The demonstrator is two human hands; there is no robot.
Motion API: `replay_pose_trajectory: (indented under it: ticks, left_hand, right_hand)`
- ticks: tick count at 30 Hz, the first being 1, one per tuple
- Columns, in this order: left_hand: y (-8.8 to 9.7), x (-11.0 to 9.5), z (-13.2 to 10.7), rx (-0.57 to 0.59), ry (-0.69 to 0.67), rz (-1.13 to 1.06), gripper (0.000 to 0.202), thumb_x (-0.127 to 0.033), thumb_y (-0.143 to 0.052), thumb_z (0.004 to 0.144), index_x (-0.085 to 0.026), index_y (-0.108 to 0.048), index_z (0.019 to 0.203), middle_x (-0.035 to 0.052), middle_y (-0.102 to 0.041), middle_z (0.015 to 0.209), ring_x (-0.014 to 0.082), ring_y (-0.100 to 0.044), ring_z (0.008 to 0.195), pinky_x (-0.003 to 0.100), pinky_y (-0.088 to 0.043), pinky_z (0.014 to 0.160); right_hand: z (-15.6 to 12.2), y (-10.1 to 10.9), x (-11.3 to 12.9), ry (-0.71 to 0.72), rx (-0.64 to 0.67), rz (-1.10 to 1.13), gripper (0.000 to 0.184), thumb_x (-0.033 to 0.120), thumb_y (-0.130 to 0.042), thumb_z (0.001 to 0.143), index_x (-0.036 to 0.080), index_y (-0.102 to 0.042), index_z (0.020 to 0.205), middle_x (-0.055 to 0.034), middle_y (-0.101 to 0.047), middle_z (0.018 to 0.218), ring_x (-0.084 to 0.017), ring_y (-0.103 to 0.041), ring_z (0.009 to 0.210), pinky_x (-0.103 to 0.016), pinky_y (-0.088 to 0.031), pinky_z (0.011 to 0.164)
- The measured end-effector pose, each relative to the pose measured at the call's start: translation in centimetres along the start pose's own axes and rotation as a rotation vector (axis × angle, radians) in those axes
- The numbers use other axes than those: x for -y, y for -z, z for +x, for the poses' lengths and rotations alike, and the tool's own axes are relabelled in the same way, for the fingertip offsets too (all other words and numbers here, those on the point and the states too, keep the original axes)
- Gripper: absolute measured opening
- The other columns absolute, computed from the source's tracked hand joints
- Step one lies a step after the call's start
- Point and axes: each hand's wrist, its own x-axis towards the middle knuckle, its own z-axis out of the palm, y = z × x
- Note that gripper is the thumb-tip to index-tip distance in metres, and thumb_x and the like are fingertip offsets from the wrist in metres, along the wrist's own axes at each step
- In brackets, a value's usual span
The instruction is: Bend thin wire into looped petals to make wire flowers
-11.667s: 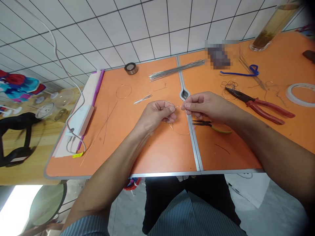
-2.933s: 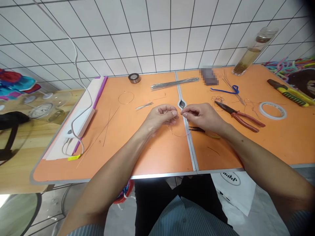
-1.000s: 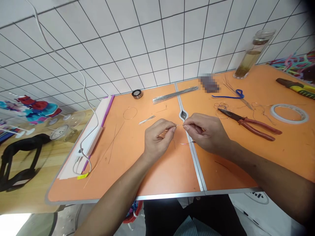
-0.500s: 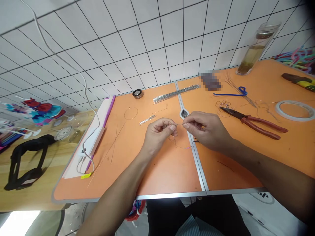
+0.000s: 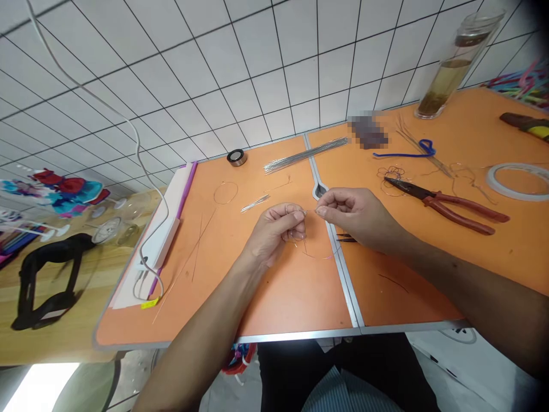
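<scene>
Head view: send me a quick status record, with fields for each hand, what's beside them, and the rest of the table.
left hand: holds looped thin wire
right hand: pinches that wire between its fingertips
beside hands: small pliers, tips showing by the right hand
rest: red-handled pliers, bundle of steel rods, blue pipe cleaner, tape roll, on orange table

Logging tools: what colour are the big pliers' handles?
Red, on the pliers, with black jaws. Shows best in the head view, the only one.
</scene>
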Motion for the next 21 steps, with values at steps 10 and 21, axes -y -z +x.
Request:
replay_pose_trajectory:
  ticks: [10,21]
  left_hand:
    - [0.5,0.1,0.2,-0.008,0.072,-0.044,0.039,-0.049,-0.098,0.078,-0.016,-0.081,0.089,0.0082,-0.084,0.085,0.0145,-0.076,0.066,0.026,-0.065,0.07]
    - [0.4,-0.3,0.2,-0.028,0.045,-0.14,0.039,-0.039,-0.092,0.085,-0.018,-0.076,0.114,0.0147,-0.088,0.11,0.0211,-0.085,0.084,0.032,-0.068,0.082]
  right_hand:
    - [0.5,0.8,-1.0,0.01,-0.018,-0.05,0.016,0.036,-0.077,0.091,0.021,-0.075,0.085,-0.0004,-0.062,0.078,-0.017,-0.053,0.074,-0.033,-0.039,0.066]
    - [0.9,0.9,-1.4,-0.002,-0.064,-0.081,0.014,0.033,-0.077,0.09,0.021,-0.075,0.084,0.0006,-0.062,0.078,-0.016,-0.05,0.073,-0.034,-0.035,0.067]
